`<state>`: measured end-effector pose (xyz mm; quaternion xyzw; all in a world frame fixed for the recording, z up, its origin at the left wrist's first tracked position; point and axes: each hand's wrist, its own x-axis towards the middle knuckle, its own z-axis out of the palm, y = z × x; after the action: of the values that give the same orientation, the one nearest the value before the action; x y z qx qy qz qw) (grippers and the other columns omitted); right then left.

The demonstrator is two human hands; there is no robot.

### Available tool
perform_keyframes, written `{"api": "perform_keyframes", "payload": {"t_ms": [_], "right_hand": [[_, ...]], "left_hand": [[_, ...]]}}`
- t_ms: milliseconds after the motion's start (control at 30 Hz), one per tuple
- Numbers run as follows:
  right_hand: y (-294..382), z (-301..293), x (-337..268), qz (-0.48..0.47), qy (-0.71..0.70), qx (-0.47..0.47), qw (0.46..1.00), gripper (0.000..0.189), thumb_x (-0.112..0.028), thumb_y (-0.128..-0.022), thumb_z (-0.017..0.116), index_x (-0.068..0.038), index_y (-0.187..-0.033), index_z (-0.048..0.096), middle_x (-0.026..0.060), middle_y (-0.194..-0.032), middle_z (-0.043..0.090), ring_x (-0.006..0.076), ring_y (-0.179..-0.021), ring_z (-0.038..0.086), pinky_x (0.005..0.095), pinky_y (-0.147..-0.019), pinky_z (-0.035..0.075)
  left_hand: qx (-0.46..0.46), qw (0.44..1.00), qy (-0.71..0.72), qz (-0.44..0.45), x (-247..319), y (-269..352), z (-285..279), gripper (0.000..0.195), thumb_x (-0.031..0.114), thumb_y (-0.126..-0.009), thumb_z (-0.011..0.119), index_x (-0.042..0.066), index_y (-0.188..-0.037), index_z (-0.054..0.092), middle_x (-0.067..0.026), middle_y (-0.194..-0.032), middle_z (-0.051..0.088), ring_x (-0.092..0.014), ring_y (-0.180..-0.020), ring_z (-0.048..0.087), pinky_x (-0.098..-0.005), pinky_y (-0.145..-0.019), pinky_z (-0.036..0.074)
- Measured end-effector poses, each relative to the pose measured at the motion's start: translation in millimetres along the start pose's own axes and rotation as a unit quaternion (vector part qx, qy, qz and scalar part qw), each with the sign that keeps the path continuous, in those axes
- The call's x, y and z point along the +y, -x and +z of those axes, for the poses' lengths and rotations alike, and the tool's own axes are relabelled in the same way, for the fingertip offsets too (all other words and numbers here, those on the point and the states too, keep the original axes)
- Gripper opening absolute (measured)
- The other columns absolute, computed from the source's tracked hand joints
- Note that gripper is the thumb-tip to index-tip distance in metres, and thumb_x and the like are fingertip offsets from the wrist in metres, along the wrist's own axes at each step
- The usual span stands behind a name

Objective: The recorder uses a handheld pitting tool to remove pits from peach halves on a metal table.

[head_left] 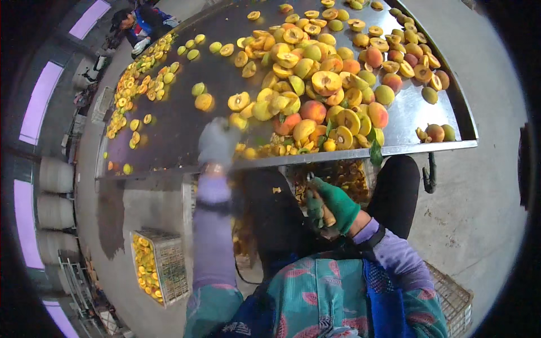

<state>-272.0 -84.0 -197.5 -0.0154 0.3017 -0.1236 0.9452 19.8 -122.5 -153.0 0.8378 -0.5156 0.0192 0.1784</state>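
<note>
My left hand (pixel 218 141), in a pale glove, is blurred over the front edge of a metal-topped table (pixel 169 139). A yellow peach half (pixel 239 121) lies beside its fingers; whether the hand grips anything is not clear. My right hand (pixel 334 207), in a green glove, is closed around a wooden-handled tool (pixel 327 215) with a small metal tip, below the table edge and between my knees. In front of me a large heap of peaches (pixel 312 84) covers the table, many cut in half with pits showing. Small yellow scraps (pixel 274 148) lie along its near side.
A crate of dark fruit waste (pixel 353 179) sits under the table edge. To the left on the floor stands a plastic crate (pixel 169 266) of peach halves. Another crate (pixel 450 295) is at my right. A person (pixel 143 25) works at the far left by more halves (pixel 127 93).
</note>
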Motion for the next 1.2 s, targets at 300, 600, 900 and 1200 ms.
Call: {"api": "perform_keyframes", "payload": {"t_ms": [300,600,900,1200], "right_hand": [[-12,22,7,-0.516,0.576,0.151,0.616,0.032,-0.034,-0.093,0.047,-0.003,-0.098,0.054,0.0126,-0.061,0.057,0.0296,-0.054,0.057,0.039,-0.045,0.041],[-27,59,2,-0.483,0.666,0.129,0.553,0.033,-0.036,-0.09,0.048,-0.003,-0.089,0.047,0.0214,-0.061,0.056,0.0406,-0.057,0.056,0.0495,-0.049,0.042],[-18,61,8,-0.469,0.638,0.156,0.591,0.034,-0.035,-0.09,0.048,-0.001,-0.088,0.046,0.0221,-0.06,0.055,0.042,-0.056,0.055,0.0499,-0.049,0.042],[-11,61,19,-0.451,0.601,0.139,0.646,0.043,-0.036,-0.093,0.043,0.004,-0.106,0.047,0.0263,-0.068,0.058,0.0436,-0.061,0.057,0.0512,-0.054,0.043]], "left_hand": [[-0.278,0.853,0.435,-0.079,-20,-1,-15,0.056,0.028,-0.075,0.065,0.005,-0.123,0.047,-0.0098,-0.099,0.063,-0.022,-0.079,0.063,-0.0286,-0.056,0.049],[-0.141,0.805,0.576,0.004,64,89,-28,0.046,0.038,-0.091,0.042,0.005,-0.123,0.048,-0.0107,-0.102,0.06,-0.017,-0.083,0.06,-0.0253,-0.06,0.047],[-0.009,0.824,0.562,0.075,82,99,-10,0.033,0.021,-0.088,0.054,0.001,-0.113,0.05,-0.0179,-0.108,0.054,-0.032,-0.093,0.055,-0.0367,-0.082,0.046],[-0.003,0.814,0.581,-0.001,88,110,-6,0.024,0.023,-0.092,0.047,0.005,-0.107,0.049,-0.0151,-0.104,0.06,-0.025,-0.091,0.06,-0.036,-0.081,0.05]]}}
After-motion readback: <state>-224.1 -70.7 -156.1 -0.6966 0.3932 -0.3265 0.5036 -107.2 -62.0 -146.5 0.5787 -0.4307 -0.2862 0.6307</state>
